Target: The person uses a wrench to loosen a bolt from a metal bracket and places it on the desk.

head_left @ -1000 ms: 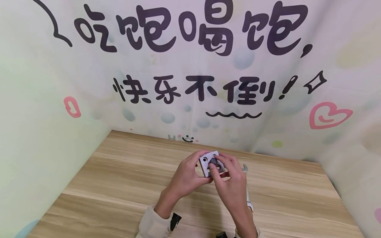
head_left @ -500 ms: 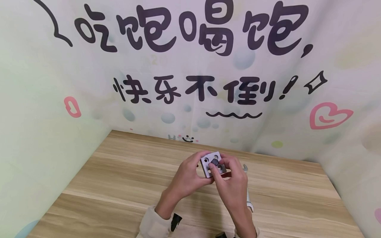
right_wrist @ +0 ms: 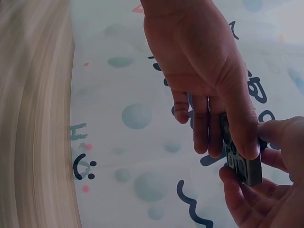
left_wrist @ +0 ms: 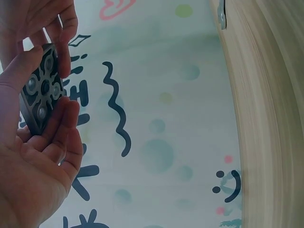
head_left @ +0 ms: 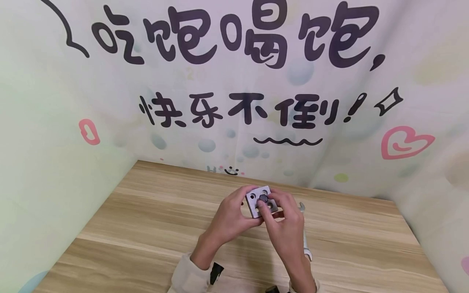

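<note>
My left hand (head_left: 229,211) holds a square, silvery metal plate (head_left: 259,191) by its edges, raised above the table. Round holes sit near the plate's corners on the face toward me. At the centre, a dark bolt head (head_left: 263,198) is pinched between thumb and index finger of my right hand (head_left: 287,224). The left wrist view shows the plate's (left_wrist: 37,102) other face, with a raised pattern around a dark centre and round recesses. In the right wrist view, the left thumb lies along the plate's edge (right_wrist: 254,172). Fingers hide parts of the plate.
A double-ended wrench (head_left: 308,254) lies on the wood-grain table (head_left: 146,211), partly hidden behind my right hand and forearm. A white printed backdrop (head_left: 220,154) rises from the table's back edge, with pale walls on both sides.
My right index finger has curled in from its straighter reach over the plate and shifted around the bolt head. The plate has moved only slightly; my left hand keeps its grip.
</note>
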{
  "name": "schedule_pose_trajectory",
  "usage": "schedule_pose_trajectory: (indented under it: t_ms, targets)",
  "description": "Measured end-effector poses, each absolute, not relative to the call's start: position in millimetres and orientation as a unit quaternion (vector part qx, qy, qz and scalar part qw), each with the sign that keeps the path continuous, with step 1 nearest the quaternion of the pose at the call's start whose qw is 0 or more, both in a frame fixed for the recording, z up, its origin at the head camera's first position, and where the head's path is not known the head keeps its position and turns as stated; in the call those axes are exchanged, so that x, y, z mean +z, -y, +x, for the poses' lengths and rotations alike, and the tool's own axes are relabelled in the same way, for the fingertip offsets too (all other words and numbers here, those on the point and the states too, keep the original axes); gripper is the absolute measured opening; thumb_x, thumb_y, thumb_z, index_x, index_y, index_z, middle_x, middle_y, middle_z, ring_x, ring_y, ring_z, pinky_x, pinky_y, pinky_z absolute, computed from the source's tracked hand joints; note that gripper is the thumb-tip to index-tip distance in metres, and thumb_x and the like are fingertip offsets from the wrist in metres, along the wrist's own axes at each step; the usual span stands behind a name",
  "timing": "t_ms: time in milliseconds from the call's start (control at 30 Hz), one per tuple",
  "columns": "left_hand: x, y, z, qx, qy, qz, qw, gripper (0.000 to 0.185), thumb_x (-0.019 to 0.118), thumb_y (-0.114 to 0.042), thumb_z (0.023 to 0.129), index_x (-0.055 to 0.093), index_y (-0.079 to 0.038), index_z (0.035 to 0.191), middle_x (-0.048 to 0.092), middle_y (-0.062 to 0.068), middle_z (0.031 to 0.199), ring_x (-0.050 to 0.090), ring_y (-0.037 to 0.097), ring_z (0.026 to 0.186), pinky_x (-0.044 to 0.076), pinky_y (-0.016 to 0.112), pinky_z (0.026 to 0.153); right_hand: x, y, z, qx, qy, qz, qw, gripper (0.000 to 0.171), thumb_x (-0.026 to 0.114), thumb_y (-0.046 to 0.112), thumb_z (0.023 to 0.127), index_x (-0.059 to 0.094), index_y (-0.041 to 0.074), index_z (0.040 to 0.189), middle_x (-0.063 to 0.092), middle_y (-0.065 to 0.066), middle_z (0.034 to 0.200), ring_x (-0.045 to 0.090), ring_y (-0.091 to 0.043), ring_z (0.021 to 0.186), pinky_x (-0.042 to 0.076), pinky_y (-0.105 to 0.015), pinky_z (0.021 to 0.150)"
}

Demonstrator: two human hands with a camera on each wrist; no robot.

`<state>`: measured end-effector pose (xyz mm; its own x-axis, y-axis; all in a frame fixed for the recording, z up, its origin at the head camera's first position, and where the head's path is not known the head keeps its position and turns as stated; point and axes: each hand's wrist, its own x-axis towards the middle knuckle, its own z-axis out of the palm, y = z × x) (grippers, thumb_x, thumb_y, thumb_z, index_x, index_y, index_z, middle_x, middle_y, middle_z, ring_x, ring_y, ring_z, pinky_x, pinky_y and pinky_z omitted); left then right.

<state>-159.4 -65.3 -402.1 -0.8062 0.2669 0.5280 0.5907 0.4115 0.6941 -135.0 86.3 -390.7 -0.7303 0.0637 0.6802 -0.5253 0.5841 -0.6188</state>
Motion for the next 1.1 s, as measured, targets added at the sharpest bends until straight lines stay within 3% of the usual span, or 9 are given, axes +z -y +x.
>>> schedule_pose_trajectory:
  t_ms: [167,567,933,1100]
  targets:
    - [-402.0,65.5,-160.0,-0.475,0.824,-0.260,0.167,0.069,0.090,-0.015,0.070,0.057,-0.006,0.129,0.067,0.006,0.118,0.063,0.015,0.103,0.054,0.033,0.086,-390.4,-87.3,-135.9,0.436,0.821,0.150,0.338,0.021,0.079,0.006,0.083,0.070,0.004,0.101,0.068,-0.010,0.111,0.065,-0.018,0.085,0.052,-0.016,0.059]
    - [-400.9,65.9,-160.8,-0.473,0.830,-0.250,0.160,0.068,0.090,-0.016,0.071,0.057,-0.005,0.129,0.067,0.006,0.119,0.062,0.014,0.097,0.052,0.028,0.078,-389.7,-90.0,-136.4,0.440,0.820,0.164,0.327,0.022,0.077,0.005,0.085,0.073,0.006,0.107,0.068,-0.010,0.112,0.065,-0.018,0.086,0.054,-0.023,0.058]
    - [-402.2,66.6,-161.5,-0.468,0.828,-0.252,0.177,0.068,0.090,-0.019,0.071,0.057,-0.007,0.129,0.068,0.004,0.117,0.060,0.013,0.090,0.050,0.026,0.075,-388.9,-90.0,-137.9,0.436,0.817,0.183,0.330,0.025,0.074,0.002,0.087,0.073,0.005,0.112,0.068,-0.011,0.113,0.065,-0.022,0.091,0.051,-0.021,0.059]
    - [-402.4,66.8,-161.6,-0.472,0.827,-0.252,0.171,0.068,0.090,-0.017,0.070,0.057,-0.006,0.129,0.067,0.006,0.118,0.062,0.014,0.095,0.053,0.032,0.078,-389.3,-90.3,-137.0,0.445,0.821,0.173,0.313,0.027,0.075,0.003,0.086,0.072,0.005,0.113,0.067,-0.009,0.115,0.064,-0.019,0.091,0.054,-0.026,0.058]
